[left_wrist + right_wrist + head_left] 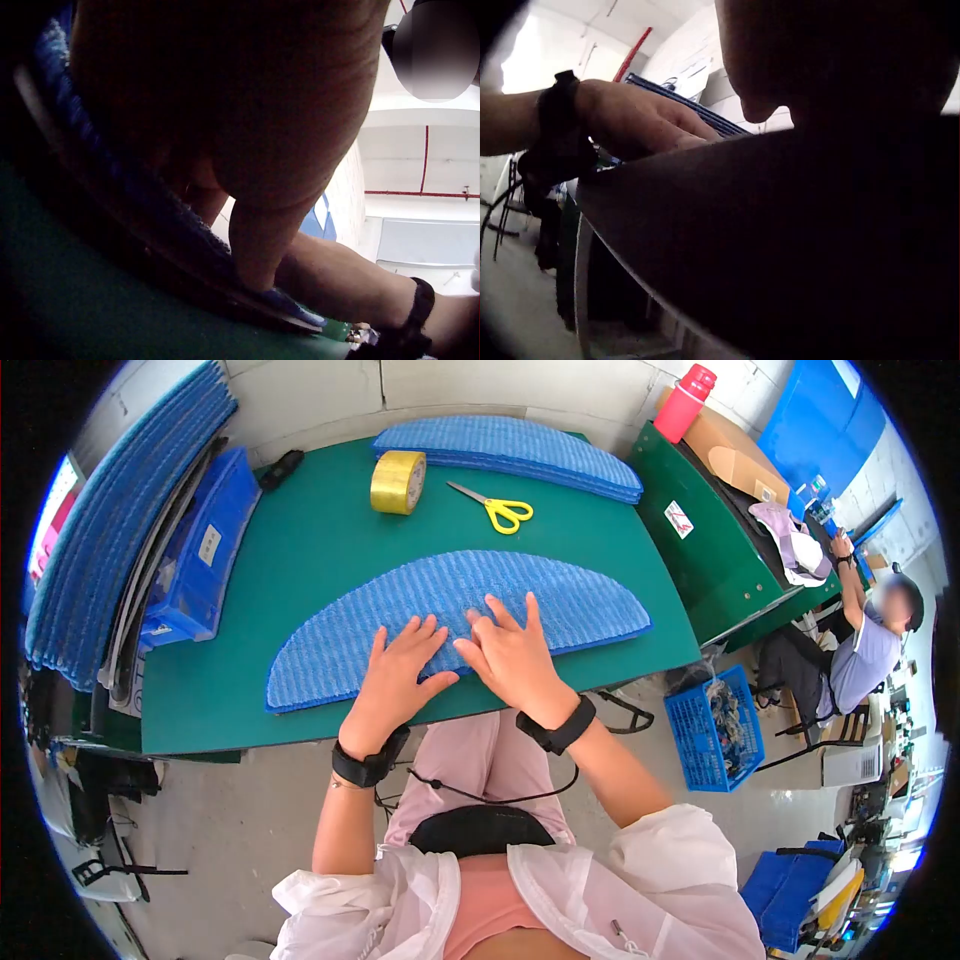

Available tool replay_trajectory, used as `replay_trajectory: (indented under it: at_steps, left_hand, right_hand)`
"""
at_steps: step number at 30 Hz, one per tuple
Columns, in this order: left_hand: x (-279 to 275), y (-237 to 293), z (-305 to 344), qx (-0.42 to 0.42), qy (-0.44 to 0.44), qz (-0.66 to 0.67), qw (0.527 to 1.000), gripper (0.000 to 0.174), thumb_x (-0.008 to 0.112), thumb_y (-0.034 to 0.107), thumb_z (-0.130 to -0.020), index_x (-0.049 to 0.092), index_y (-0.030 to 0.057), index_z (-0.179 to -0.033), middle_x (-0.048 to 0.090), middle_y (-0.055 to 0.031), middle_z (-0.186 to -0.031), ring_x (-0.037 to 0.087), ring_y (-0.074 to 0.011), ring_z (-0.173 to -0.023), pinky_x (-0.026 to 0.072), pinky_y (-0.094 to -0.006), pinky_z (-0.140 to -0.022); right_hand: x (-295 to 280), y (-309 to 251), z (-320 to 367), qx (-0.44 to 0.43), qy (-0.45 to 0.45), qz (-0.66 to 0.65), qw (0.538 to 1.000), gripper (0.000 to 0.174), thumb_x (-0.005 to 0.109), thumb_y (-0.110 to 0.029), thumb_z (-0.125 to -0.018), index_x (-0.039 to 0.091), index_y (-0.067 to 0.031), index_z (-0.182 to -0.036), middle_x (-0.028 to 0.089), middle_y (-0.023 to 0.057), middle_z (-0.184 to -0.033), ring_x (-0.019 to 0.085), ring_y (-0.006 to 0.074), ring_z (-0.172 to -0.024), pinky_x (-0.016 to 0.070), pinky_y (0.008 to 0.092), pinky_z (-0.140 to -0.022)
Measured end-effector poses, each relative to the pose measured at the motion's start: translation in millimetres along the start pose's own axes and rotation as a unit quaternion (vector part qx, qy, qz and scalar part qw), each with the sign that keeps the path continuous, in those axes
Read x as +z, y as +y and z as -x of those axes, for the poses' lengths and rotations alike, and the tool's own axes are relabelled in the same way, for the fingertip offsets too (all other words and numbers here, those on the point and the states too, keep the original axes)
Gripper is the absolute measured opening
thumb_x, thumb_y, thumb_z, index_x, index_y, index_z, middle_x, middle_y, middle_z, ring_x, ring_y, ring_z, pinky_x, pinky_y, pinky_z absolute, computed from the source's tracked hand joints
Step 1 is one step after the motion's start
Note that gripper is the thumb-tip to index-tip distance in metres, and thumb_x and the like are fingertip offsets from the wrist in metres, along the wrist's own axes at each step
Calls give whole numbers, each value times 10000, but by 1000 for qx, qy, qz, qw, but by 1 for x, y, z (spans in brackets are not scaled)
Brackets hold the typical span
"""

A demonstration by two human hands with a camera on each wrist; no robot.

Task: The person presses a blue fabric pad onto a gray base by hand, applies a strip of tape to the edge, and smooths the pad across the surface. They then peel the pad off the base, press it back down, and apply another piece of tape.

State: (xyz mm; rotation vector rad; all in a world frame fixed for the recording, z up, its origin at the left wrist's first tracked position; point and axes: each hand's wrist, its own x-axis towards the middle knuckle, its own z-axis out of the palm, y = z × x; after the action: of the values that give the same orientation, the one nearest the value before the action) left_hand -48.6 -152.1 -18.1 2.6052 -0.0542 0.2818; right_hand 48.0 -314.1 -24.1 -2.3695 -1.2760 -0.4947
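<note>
A blue striped, half-moon fabric mat lies on the green table with its straight edge toward the person. My left hand rests on its near middle, fingers spread and thumb pointing right; in the left wrist view that hand is dark over the mat's edge. Just beside it, my right hand touches the mat, two fingers stretched out straight. The index finger is bent and slightly blurred near the thumb. Nothing shows in either hand. Both wrists carry black bands.
Behind the mat are a yellow tape roll, yellow-handled scissors and stacked blue mats. At left, more mats stand by a blue bin. A blue basket is on the floor at right; another person sits beyond.
</note>
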Motion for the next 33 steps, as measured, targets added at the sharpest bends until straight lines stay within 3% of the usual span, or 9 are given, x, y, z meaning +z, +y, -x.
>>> replay_trajectory:
  at_steps: [4, 7, 10, 15, 17, 22, 28, 30, 33]
  left_hand:
    - [1, 0, 2, 4, 7, 1, 1000, 549, 676, 293, -768, 515, 86, -1249, 451, -115, -1347, 356, -282, -1294, 190, -519, -1068]
    - [2, -1, 2, 5, 21, 9, 1000, 552, 690, 278, -755, 518, 83, -1241, 459, -114, -1339, 365, -280, -1289, 197, -513, -1068]
    - [2, -3, 3, 0, 29, 21, 999, 551, 702, 262, -745, 522, 74, -1231, 466, -116, -1332, 373, -279, -1284, 206, -506, -1067]
    - [2, -2, 2, 0, 21, 22, 1000, 534, 703, 253, -742, 531, 58, -1209, 473, -121, -1323, 377, -280, -1281, 215, -503, -1065]
    - [5, -5, 3, 3, 33, 21, 999, 522, 704, 233, -737, 534, 59, -1199, 482, -120, -1315, 379, -279, -1280, 215, -507, -1063]
    - [-4, -6, 8, 8, 30, 18, 999, 518, 711, 214, -724, 542, 44, -1184, 493, -120, -1302, 397, -278, -1266, 236, -495, -1059]
    - [-14, -20, 27, -8, 50, -6, 999, 509, 734, 222, -706, 570, 29, -1147, 517, -115, -1278, 416, -265, -1252, 258, -474, -1058]
    - [-13, -22, 27, -2, 61, 9, 998, 508, 738, 223, -701, 574, 30, -1142, 524, -113, -1270, 418, -260, -1251, 258, -473, -1059]
    - [-15, -22, 26, -2, 55, 19, 998, 513, 737, 217, -703, 570, 34, -1152, 527, -112, -1267, 420, -254, -1250, 257, -470, -1060]
  right_hand:
    - [0, -7, -3, 1, -28, 16, 999, 376, 510, -325, -890, 576, 27, -1005, 640, 157, -933, 529, 303, -1093, 239, 598, -991]
    - [10, 5, 5, 66, -3, -106, 992, 328, 473, -310, -918, 569, -6, -995, 626, 148, -1032, 518, 306, -1118, 222, 567, -1017]
    - [7, 13, 5, 136, 20, -439, 888, 317, 384, -309, -963, 507, -80, -1145, 575, 114, -1179, 433, 317, -1218, 173, 543, -1044]
    - [7, -14, -3, 53, 4, -198, 979, 342, 442, -318, -931, 530, -36, -1103, 591, 121, -1133, 431, 334, -1210, 169, 618, -1010]
    - [8, -22, -4, -43, -14, 35, 998, 356, 497, -327, -896, 573, -3, -1023, 602, 134, -1099, 469, 313, -1175, 183, 630, -999]
    - [9, -26, -8, -32, -22, 32, 999, 343, 530, -321, -878, 586, 8, -962, 624, 135, -1047, 508, 312, -1129, 206, 603, -1005]
    - [17, -2, 3, 77, -39, -261, 962, 298, 470, -301, -919, 536, -31, -1027, 594, 132, -1142, 440, 355, -1199, 184, 583, -1026]
    - [9, -3, -3, 102, 4, -411, 906, 279, 445, -301, -931, 529, -56, -1034, 567, 139, -1191, 381, 355, -1250, 172, 595, -1024]
    - [7, -20, -6, 43, -18, -228, 972, 312, 444, -307, -930, 530, -31, -1047, 572, 136, -1182, 356, 347, -1268, 170, 615, -1012]
